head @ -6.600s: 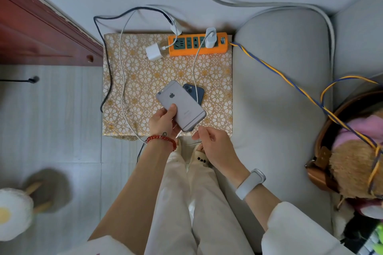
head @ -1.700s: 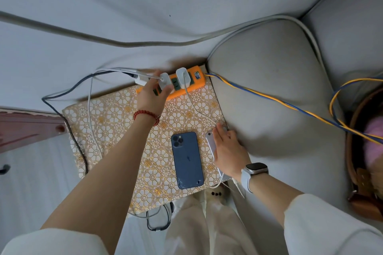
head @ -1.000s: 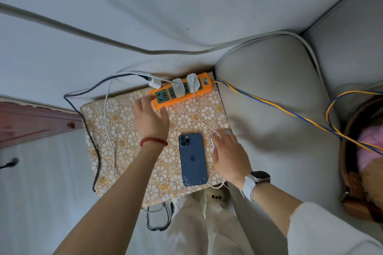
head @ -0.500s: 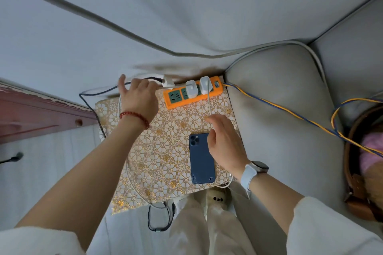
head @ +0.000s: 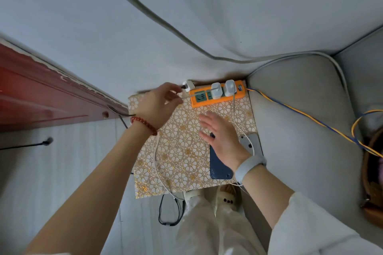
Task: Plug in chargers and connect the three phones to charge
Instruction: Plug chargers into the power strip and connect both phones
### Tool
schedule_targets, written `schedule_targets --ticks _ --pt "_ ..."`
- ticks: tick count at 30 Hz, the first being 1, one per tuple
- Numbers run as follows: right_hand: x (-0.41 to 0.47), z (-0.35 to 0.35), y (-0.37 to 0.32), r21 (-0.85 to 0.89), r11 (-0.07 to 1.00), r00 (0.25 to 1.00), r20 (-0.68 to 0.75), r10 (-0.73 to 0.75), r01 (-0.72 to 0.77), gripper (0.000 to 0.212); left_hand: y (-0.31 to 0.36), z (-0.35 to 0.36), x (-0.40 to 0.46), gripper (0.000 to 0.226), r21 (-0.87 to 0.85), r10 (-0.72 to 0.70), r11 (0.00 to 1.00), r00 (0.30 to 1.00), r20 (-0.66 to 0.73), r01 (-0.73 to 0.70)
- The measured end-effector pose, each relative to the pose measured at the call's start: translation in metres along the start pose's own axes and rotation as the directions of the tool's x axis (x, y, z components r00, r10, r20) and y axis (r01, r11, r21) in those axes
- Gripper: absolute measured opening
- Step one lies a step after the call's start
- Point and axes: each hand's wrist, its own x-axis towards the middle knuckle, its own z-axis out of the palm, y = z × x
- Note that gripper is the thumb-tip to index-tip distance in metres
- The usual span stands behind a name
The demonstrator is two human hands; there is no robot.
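Two white chargers [head: 223, 90] sit plugged in the orange power strip [head: 218, 96]; a third plug [head: 188, 86] lies loose just off its left end. Silver phone [head: 249, 143] at the stool's right edge has a cable running to it. Blue phone [head: 219, 163] looks unconnected; third phone not seen. Left hand [head: 157, 105] pinches a white cable [head: 158, 163] near the strip. Right hand [head: 222, 141] hovers spread above the blue phone.

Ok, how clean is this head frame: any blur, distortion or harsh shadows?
Head view: light is soft and even, with only a faint shadow behind the power strip. Wide-angle bending shows in the curved door frame and sofa edges. The left hand is slightly motion-smeared at its fingers, the right hand less so. The blue phone and patterned board read fairly sharp. No glare.
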Motion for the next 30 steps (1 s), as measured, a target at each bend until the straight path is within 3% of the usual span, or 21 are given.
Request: schedule_targets --ticks 3,6,11,14,16,18,20,21,24,26,30 --pt "0.006 0.002 -0.024 0.31 0.951 0.997 0.073 -0.001 -0.021 0.017 0.011 0.012 -0.024 0.019 0.004 0.068 0.998 0.998 0.013 -0.068" --pt "0.012 -0.004 -0.043 0.444 0.894 0.998 0.029 0.057 -0.064 0.013 0.002 0.024 -0.05 0.019 0.052 0.07 0.996 0.998 0.003 -0.07" --pt "0.009 -0.026 -0.055 0.557 0.828 0.995 -0.025 0.097 -0.067 0.016 -0.038 0.019 -0.074 0.016 0.153 -0.201 0.971 0.974 0.107 0.183" --pt "0.0 -0.023 -0.042 0.465 0.876 0.99 0.106 0.089 -0.128 0.006 -0.045 0.016 -0.079 0.013 -0.004 -0.309 0.95 0.946 0.094 0.311" --pt "-0.009 -0.015 -0.028 0.36 0.921 0.983 0.155 0.1 -0.15 0.015 -0.039 0.011 -0.079 0.007 -0.228 -0.383 0.892 0.92 0.081 0.391" --pt "-0.02 -0.006 -0.011 0.009 0.999 0.985 0.168 0.042 -0.044 0.034 -0.029 0.004 -0.079 0.01 -0.477 -0.442 0.765 0.891 0.102 0.433" --pt "-0.031 0.005 0.008 -0.35 0.934 0.967 0.253 0.025 0.067 0.045 -0.018 -0.005 -0.08 0.01 -0.645 -0.46 0.63 0.877 0.14 0.433" --pt "-0.037 0.011 0.016 -0.419 0.906 0.953 0.297 0.067 0.067 0.05 -0.011 -0.009 -0.081 0.008 -0.702 -0.449 0.573 0.879 0.162 0.422" --pt "-0.051 0.031 0.03 -0.47 0.876 0.909 0.403 0.104 0.109 0.052 0.005 -0.019 -0.084 0.004 -0.82 -0.359 0.434 0.906 0.224 0.374" --pt "-0.056 0.039 0.034 -0.464 0.87 0.89 0.451 0.071 0.165 0.038 0.012 -0.024 -0.086 0.009 -0.85 -0.319 0.406 0.924 0.213 0.336" --pt "-0.061 0.036 0.022 -0.473 0.864 0.936 0.352 0.006 0.172 0.014 0.005 -0.021 -0.097 0.015 -0.875 -0.369 0.393 0.92 0.133 0.284"
